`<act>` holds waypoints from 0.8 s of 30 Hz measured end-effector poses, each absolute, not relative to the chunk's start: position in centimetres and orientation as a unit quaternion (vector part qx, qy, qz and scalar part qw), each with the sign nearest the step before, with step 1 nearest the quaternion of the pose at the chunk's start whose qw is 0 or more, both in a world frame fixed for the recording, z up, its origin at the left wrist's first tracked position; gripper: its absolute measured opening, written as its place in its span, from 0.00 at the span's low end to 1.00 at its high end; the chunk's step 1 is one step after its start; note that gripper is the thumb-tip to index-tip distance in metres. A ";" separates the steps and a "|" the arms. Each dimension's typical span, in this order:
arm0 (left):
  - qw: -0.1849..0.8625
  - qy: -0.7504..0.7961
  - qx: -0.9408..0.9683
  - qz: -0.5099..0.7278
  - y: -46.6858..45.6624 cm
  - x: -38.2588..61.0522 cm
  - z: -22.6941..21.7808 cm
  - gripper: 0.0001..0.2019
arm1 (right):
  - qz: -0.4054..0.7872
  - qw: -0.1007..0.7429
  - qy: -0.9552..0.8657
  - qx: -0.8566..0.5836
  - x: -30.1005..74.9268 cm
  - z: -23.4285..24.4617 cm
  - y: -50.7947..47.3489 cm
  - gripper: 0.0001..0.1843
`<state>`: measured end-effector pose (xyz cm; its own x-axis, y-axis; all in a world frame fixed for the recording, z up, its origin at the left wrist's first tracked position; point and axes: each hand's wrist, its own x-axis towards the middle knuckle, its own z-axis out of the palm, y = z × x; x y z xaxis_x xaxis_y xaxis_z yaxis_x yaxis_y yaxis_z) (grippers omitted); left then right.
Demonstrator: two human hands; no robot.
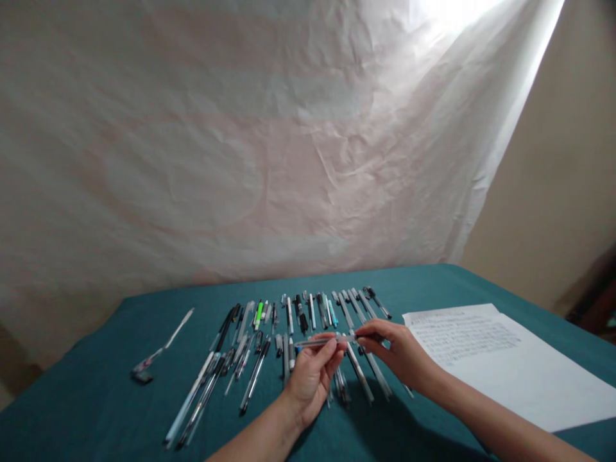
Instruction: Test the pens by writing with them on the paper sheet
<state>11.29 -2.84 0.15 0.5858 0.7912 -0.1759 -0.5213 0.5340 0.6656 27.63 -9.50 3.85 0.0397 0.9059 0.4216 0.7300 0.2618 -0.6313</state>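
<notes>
My left hand (308, 382) is closed around a slim translucent pen (312, 344), held nearly level above the table with one end pointing left. At the pen's other end my right hand (399, 354) pinches the tip between thumb and fingers; whether a cap sits there is too small to tell. Below and behind both hands, many pens lie in rough rows, among them a bright green one (259, 313) and a light blue one (332, 312). A few pens under my left hand are partly hidden.
On the right lie white sheets of paper (539, 378), the upper one with handwriting. A thin white strip with a dark end (143, 375) lies at the left on the green tablecloth (86, 398). A pale hanging sheet (289, 160) stands behind the table.
</notes>
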 end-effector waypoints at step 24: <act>0.829 0.237 0.316 0.396 -2.8 11.3 -0.1 0.09 | 0.111 0.334 -0.704 -0.617 27.8 3.1 -9.3 0.17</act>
